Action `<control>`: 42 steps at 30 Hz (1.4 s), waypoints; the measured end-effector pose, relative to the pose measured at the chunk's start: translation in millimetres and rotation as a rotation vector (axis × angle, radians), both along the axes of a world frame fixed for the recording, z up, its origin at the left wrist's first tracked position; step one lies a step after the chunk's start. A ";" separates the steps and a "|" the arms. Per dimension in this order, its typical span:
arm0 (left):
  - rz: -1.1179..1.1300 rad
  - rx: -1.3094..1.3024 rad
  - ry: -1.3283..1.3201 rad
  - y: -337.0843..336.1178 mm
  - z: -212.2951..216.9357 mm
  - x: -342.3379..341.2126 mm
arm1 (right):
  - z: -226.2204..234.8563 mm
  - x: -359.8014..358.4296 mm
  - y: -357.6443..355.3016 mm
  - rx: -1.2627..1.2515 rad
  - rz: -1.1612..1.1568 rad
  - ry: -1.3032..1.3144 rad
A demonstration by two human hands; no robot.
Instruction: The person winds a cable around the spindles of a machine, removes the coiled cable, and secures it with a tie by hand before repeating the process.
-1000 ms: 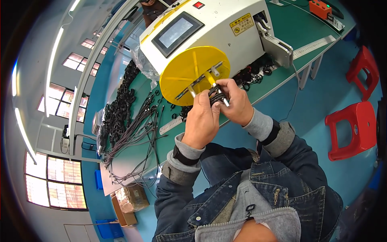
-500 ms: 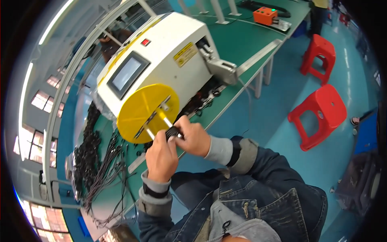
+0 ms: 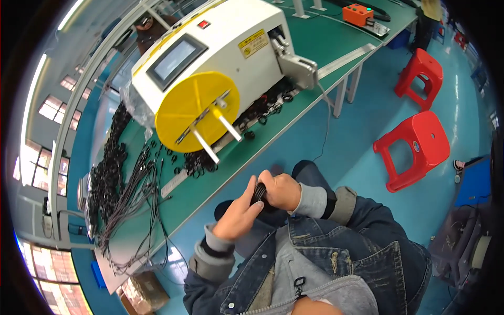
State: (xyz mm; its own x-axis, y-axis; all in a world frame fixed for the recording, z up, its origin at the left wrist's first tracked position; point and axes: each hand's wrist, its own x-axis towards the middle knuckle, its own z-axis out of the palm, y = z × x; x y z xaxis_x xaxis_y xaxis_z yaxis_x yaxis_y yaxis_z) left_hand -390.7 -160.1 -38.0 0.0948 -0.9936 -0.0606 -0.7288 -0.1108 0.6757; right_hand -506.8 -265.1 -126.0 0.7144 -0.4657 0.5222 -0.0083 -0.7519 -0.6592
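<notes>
A small coil of black cable [image 3: 258, 193] is in front of my body, above my lap. My right hand [image 3: 282, 192] wraps round one side of it with curled fingers. On the other side my left hand [image 3: 239, 214] pinches the coil between its thumb and fairly straight fingers. Beyond my hands stands a white winding machine [image 3: 220, 52] with a yellow disc [image 3: 176, 118]. Two metal pegs [image 3: 205, 144] stick out of the disc, and no cable is round them. Part of the coil is hidden behind my fingers.
The green table [image 3: 202, 186] bears the machine, a heap of black cable coils [image 3: 107, 181] and loose cables [image 3: 131, 215] at left. An orange control box [image 3: 358, 14] lies far back. Red stools [image 3: 415, 149] stand on the floor at right; a cardboard box [image 3: 144, 294] sits lower left.
Both hands have drawn the black coil off the pegs, toward my body and to the right. The pegs now show bare. The view has shifted slightly.
</notes>
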 end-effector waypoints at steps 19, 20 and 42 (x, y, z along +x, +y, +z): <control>-0.030 0.386 0.390 -7.8 -19.0 -1.6 | -9.8 -3.8 4.4 -0.057 0.038 0.098; -0.023 0.387 0.394 -6.4 -24.2 -2.6 | -8.8 -6.2 5.3 -0.104 0.037 0.172; 0.084 0.441 0.837 0.3 -89.2 -10.3 | -35.6 -13.1 -3.7 0.009 0.220 0.296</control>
